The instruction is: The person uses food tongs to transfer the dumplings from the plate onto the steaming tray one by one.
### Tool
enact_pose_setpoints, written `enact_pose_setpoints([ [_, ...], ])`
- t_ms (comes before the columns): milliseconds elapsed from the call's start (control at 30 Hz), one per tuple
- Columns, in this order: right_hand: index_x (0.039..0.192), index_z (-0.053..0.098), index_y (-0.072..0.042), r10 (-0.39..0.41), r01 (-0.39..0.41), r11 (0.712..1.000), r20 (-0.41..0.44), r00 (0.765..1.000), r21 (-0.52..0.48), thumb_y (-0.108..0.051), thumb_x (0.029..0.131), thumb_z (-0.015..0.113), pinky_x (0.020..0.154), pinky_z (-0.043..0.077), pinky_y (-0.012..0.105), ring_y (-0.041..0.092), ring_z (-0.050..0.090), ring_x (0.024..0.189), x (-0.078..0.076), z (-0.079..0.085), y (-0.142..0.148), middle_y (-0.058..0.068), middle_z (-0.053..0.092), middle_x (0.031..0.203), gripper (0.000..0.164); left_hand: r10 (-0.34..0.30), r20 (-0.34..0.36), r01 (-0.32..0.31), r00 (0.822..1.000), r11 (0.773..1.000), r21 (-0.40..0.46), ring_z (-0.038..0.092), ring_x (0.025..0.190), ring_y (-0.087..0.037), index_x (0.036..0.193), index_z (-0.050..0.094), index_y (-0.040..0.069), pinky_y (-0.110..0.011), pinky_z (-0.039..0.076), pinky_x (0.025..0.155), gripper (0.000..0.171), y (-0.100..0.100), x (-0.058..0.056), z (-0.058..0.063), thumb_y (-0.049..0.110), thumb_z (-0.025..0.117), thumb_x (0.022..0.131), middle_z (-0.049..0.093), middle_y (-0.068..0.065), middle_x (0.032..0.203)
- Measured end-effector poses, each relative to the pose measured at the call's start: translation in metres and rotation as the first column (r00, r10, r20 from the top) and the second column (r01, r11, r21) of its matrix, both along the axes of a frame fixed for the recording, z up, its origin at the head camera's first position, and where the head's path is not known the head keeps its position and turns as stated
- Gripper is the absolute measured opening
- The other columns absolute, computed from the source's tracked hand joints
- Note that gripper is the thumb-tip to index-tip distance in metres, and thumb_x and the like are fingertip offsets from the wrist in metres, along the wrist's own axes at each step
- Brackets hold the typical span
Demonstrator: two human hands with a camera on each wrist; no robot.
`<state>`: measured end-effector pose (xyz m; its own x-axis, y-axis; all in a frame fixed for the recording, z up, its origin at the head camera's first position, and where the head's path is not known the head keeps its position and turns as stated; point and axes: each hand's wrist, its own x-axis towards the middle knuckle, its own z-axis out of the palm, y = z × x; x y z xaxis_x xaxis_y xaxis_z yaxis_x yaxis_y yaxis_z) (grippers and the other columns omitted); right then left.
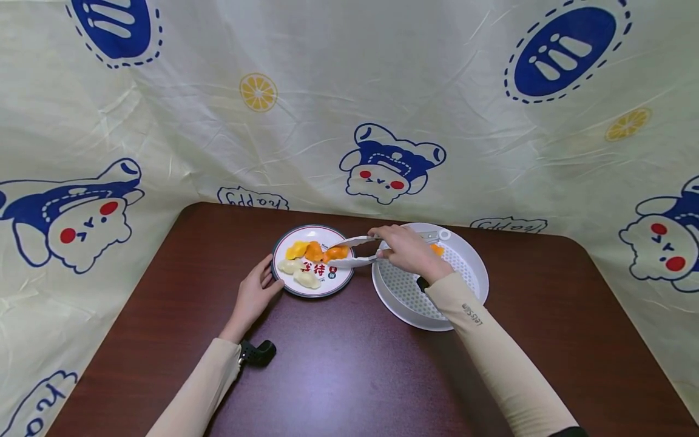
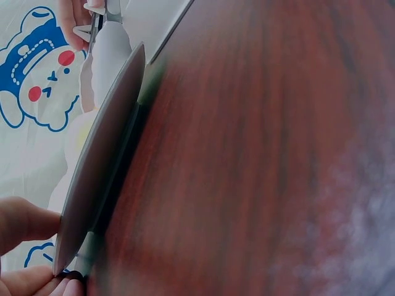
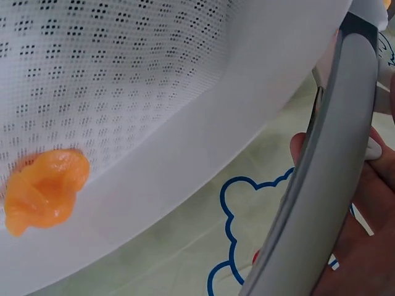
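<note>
My left hand (image 1: 253, 291) holds the near left rim of a white round plate (image 1: 327, 287), thumb above and fingers beneath, as the left wrist view shows. On the plate lie a yellow dumpling (image 1: 297, 249), an orange dumpling (image 1: 314, 251) and two pale ones (image 1: 306, 278). My right hand (image 1: 409, 250) grips grey-handled tongs (image 1: 357, 262). Their tips reach over the plate on either side of another orange dumpling (image 1: 335, 253); whether they squeeze it I cannot tell. Beneath the right hand is a white round steamer tray (image 1: 476, 267) with one orange dumpling (image 3: 46, 191) inside.
The brown wooden table (image 1: 338, 376) carries plate and tray side by side near its far edge. A pale printed sheet (image 1: 306, 152) hangs behind it. A dark band with a device (image 1: 258, 353) sits on the left wrist.
</note>
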<state>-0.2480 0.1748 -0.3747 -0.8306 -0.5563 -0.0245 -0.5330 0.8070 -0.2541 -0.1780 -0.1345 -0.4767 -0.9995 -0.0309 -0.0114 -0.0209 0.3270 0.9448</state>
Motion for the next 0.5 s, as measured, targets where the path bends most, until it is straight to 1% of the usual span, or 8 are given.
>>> enact_pose_setpoints([
  [333,0.127,0.058,-0.004,-0.003,0.003,0.999,-0.004,1.0,-0.047,-0.009,0.089,0.066,0.1,0.044,0.048,0.03,0.056,0.108,0.0034,-0.0023,0.0002,0.011,0.062,0.12,0.04,0.001,0.0,-0.001,1.0,1.0,-0.011,0.042,0.13,-0.035,0.145,0.031,-0.007,-0.038,0.039,0.107,0.066,0.0009,0.0007,0.0,0.001,0.063,0.088,0.033,-0.026,0.147],
  [500,0.127,0.059,-0.005,-0.011,0.011,0.998,-0.01,1.0,-0.056,-0.009,0.089,0.066,0.1,0.043,0.049,0.031,0.055,0.11,0.004,-0.0023,0.0008,0.011,0.062,0.12,0.039,0.003,-0.005,-0.003,1.0,1.0,-0.01,0.042,0.129,-0.035,0.145,0.031,-0.008,-0.038,0.039,0.107,0.066,0.0011,0.0008,0.0001,0.0,0.063,0.087,0.033,-0.026,0.147],
])
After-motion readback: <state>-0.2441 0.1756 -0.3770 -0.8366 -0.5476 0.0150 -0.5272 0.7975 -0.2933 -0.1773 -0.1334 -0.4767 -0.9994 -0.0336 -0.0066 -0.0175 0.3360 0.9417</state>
